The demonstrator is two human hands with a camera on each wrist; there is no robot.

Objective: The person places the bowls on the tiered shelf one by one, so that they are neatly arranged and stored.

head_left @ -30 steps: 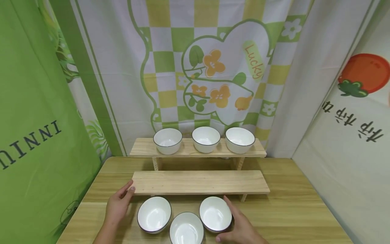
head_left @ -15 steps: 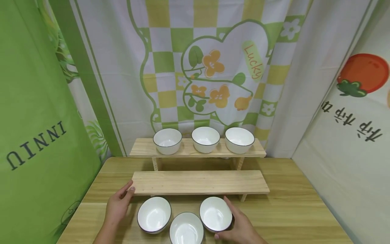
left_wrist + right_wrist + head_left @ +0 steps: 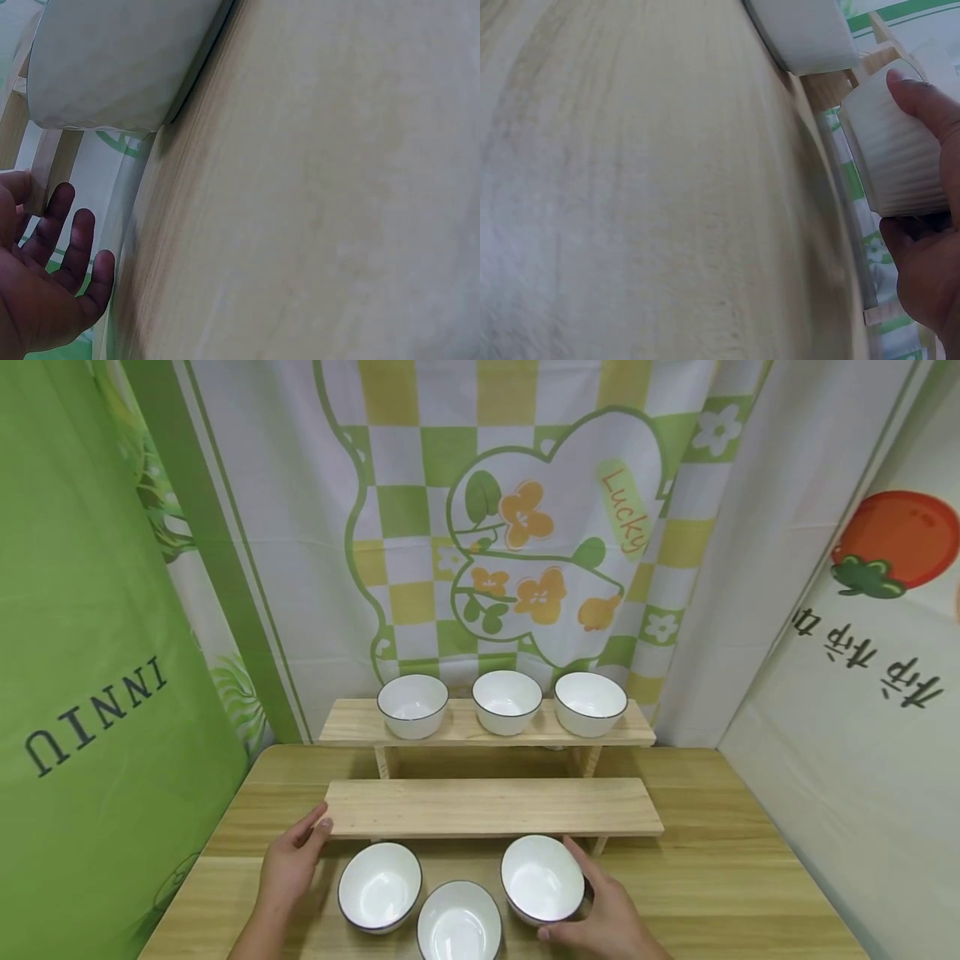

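Note:
A white bowl [image 3: 542,878] with a dark rim is gripped by my right hand [image 3: 611,914], thumb at its near side and fingers round its right side. The right wrist view shows this bowl [image 3: 900,146] raised off the table and tilted. My left hand [image 3: 291,864] holds the left end of the lower wooden shelf [image 3: 495,808]; in the left wrist view, the hand [image 3: 45,277] has its other fingers loosely bent beside the plank end. Two similar bowls, a left one [image 3: 380,888] and a middle one [image 3: 459,922], stand on the table before the shelf.
Behind, a higher wooden shelf [image 3: 461,724] carries three white bowls: left [image 3: 413,710], middle [image 3: 507,704] and right [image 3: 591,706]. Both shelves stand on a wood-grain table [image 3: 720,843]. Printed curtains [image 3: 300,527] enclose the back and sides.
My right hand has moved the right front bowl slightly right and away from me, off its spot on the table. The left hand and the other bowls stay where they were.

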